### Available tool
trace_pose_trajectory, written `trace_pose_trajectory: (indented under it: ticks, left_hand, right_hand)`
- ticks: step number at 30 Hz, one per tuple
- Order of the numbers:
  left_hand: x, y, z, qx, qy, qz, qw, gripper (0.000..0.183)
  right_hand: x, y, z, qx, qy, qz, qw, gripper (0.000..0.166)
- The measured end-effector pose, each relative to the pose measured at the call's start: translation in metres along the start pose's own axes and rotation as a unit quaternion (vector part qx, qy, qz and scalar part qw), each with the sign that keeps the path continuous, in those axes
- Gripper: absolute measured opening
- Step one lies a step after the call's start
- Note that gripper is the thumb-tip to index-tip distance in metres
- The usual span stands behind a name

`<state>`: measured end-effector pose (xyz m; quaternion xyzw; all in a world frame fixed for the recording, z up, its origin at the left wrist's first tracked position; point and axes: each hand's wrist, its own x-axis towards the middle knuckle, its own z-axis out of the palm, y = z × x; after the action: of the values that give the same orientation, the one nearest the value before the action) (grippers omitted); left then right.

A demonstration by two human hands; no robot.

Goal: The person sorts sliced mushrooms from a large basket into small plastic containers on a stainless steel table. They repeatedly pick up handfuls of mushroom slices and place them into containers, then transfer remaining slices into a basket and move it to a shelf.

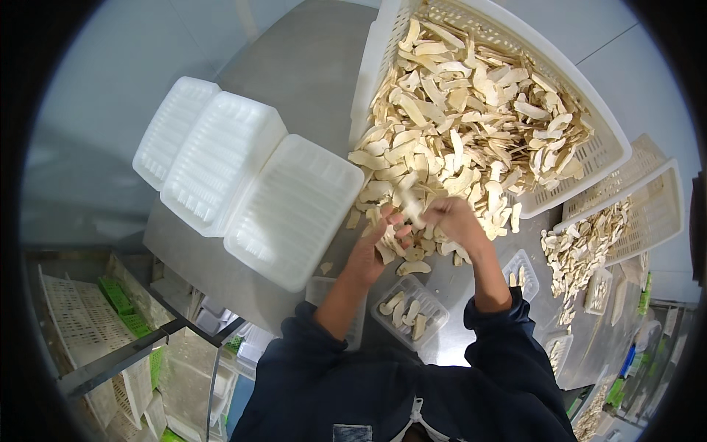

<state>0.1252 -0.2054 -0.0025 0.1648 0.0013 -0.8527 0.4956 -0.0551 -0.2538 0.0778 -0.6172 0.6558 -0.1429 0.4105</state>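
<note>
My left hand (373, 246) is curled around a few pale dried mushroom slices (391, 243), palm side up. Close by on the right, my right hand (455, 218) pinches a single motion-blurred slice (411, 207) at its fingertips. Both hands are over the near edge of a large heap of dried mushroom slices (436, 149), which spills out of a tipped white plastic crate (585, 188). Below them, a clear plastic tray (436, 331) on the metal table holds several slices lying side by side. Another clear tray (320, 287) is partly hidden under my left forearm.
Three stacks of upturned white plastic trays (298, 204) stand on the left of the metal table (309, 61). Right of my right forearm lies a tray with slices (522, 273). Farther right, a second crate (652, 215) spills smaller slices. A shelf rack (127, 353) stands at lower left.
</note>
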Motion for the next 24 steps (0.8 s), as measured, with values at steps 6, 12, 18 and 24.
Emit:
trace_pose_trajectory:
  ticks: [6,12,18,24]
  left_hand:
    - [0.001,-0.002,-0.006,0.002,-0.002,-0.001,1.000,0.039]
    - [-0.013,-0.003,-0.014,0.013,0.036,-0.022,0.999,0.034]
    - [-0.016,-0.001,-0.014,0.033,0.055,-0.025,0.998,0.032]
    - [-0.010,-0.009,-0.020,0.048,0.030,-0.017,0.998,0.030]
  right_hand:
    - [0.050,-0.034,0.038,-0.148,0.193,-0.137,0.960,0.020]
    - [0.140,-0.033,0.063,-0.334,0.155,-0.149,0.918,0.017]
    - [0.117,-0.029,0.043,-0.119,0.178,-0.085,0.973,0.013]
    - [0.055,-0.015,0.006,0.316,0.040,0.093,0.943,0.018]
